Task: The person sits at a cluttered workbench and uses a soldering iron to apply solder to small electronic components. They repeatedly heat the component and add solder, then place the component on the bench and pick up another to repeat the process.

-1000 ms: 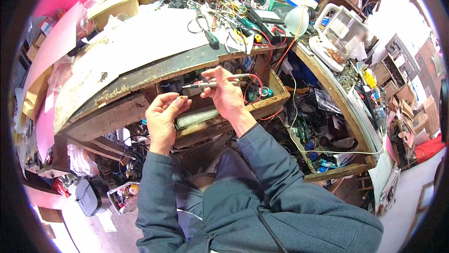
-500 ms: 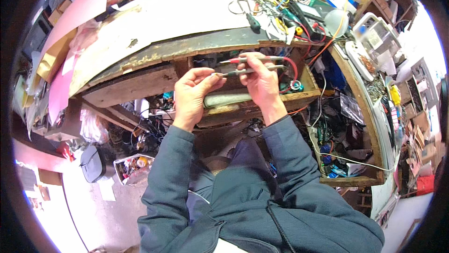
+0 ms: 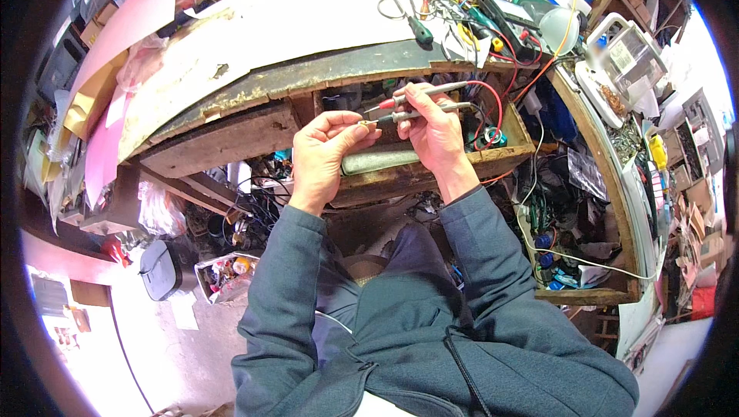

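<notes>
My right hand (image 3: 437,138) grips a pair of multimeter probes above an open drawer. The red probe (image 3: 388,103) lies over the black probe (image 3: 399,117), both pointing left. Between the thumb and fingers of my left hand (image 3: 322,159) is a small light-coloured piece (image 3: 364,123), too tiny to name. The black probe's tip meets it or is very close; I cannot tell which. The red tip sits just above. From the probes' back ends, a red lead (image 3: 497,101) loops right. A pale rounded object (image 3: 377,161) lies in the drawer below my hands.
The wooden drawer (image 3: 469,167) juts from the bench toward my lap. On the white-covered benchtop (image 3: 308,28) lie a green-handled tool (image 3: 419,30) and tangled wires. At right, another wooden drawer (image 3: 596,294) holds clutter, crossed by a white cable (image 3: 593,264). A bin (image 3: 225,274) stands lower left.
The red probe has tilted, its tip dropping closer to the small piece and the black probe. Both hands have shifted slightly right in the picture, along with the whole scene.
</notes>
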